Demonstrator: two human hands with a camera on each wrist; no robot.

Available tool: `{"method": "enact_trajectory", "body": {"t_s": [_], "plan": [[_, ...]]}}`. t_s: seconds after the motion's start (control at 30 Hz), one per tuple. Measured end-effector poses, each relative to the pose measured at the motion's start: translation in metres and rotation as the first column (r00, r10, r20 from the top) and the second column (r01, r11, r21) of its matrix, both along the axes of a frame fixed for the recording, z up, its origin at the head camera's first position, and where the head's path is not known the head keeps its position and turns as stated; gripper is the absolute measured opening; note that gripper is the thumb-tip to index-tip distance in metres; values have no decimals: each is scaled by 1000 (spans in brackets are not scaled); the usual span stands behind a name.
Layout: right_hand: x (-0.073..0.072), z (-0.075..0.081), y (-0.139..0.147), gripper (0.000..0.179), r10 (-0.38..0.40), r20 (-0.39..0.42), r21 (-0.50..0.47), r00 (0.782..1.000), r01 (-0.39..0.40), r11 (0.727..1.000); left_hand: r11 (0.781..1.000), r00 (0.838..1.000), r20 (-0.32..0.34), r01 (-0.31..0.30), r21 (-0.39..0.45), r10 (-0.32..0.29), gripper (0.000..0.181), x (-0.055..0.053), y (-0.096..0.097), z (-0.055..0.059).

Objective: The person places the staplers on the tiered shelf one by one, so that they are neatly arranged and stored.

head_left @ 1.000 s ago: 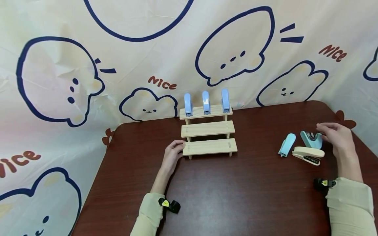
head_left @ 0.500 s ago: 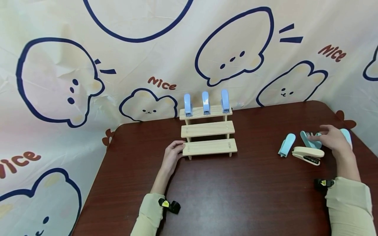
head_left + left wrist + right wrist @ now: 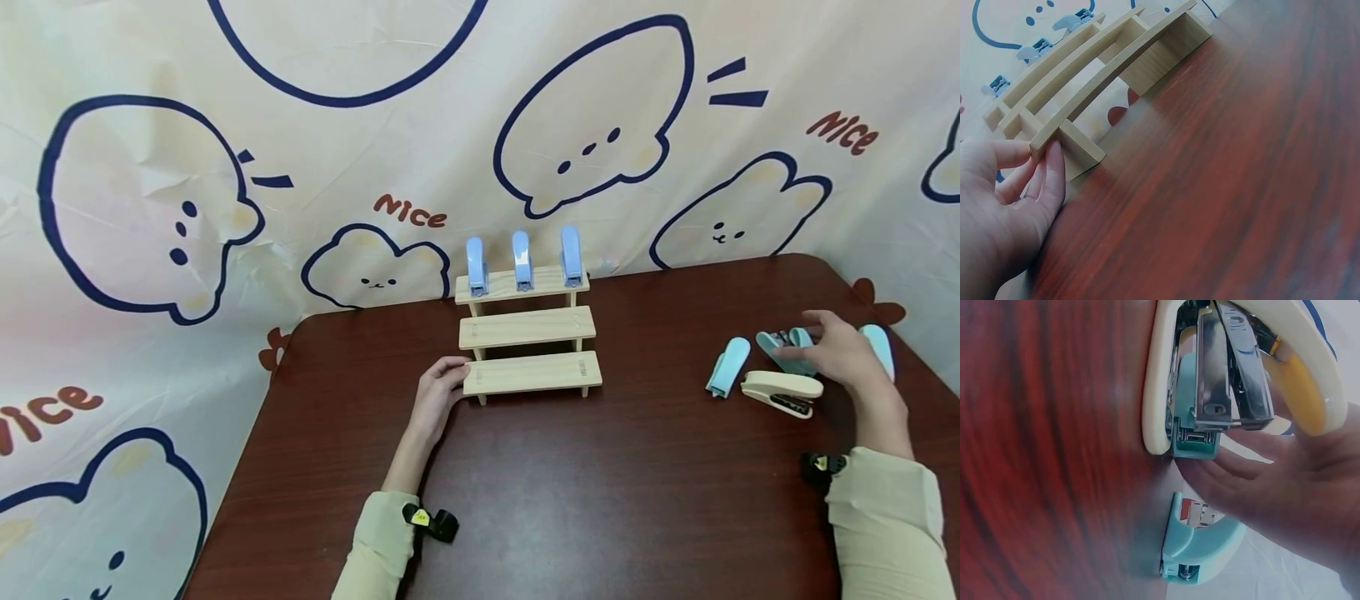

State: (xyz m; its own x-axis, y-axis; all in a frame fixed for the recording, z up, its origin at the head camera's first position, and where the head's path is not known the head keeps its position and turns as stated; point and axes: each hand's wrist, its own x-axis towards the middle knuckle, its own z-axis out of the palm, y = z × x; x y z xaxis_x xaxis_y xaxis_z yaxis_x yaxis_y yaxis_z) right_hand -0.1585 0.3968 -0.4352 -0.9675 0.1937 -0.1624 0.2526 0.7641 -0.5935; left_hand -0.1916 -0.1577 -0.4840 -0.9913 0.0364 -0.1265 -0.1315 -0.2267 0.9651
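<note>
A three-tier wooden display rack point(image 3: 528, 375) stands at the table's back edge. My left hand point(image 3: 439, 398) pinches the left end of its lowest shelf; in the left wrist view the thumb and fingers point(image 3: 1055, 172) meet at that corner. Three blue staplers point(image 3: 522, 262) stand on the top shelf. At the right, my right hand point(image 3: 847, 354) grips a teal stapler point(image 3: 769, 342) between thumb and fingers. In the right wrist view a cream stapler point(image 3: 1159, 387) hides much of that teal stapler point(image 3: 1196, 447) and some of the fingers.
Another teal stapler point(image 3: 728, 367) lies left of the cream stapler point(image 3: 780, 387). One more teal stapler point(image 3: 879, 348) sits right of my right hand, partly hidden by it. A patterned cloth point(image 3: 337, 167) hangs behind the dark wooden table point(image 3: 600, 483).
My right hand has moved left from beside the teal stapler and taken hold of it; the stapler has shifted slightly. The teal stapler behind the hand has come into view. My left hand stays put.
</note>
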Motion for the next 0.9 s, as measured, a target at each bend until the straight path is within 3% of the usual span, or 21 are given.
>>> {"method": "enact_trajectory", "body": {"t_s": [0.2,0.63,0.9], "plan": [[-1,-2,1,87,59,-18,75,998,-57,996,1000,1000,0,-4,5,4,28,1,0,1],[0,-2,-3,100,72,-99,37,992,-68,997,1000,1000,-7,0,-6,0,23,1,0,1],[2,2,0,58,48,-156,75,987,-37,997,1000,1000,-6,2,-7,-2,24,1,0,1]]}}
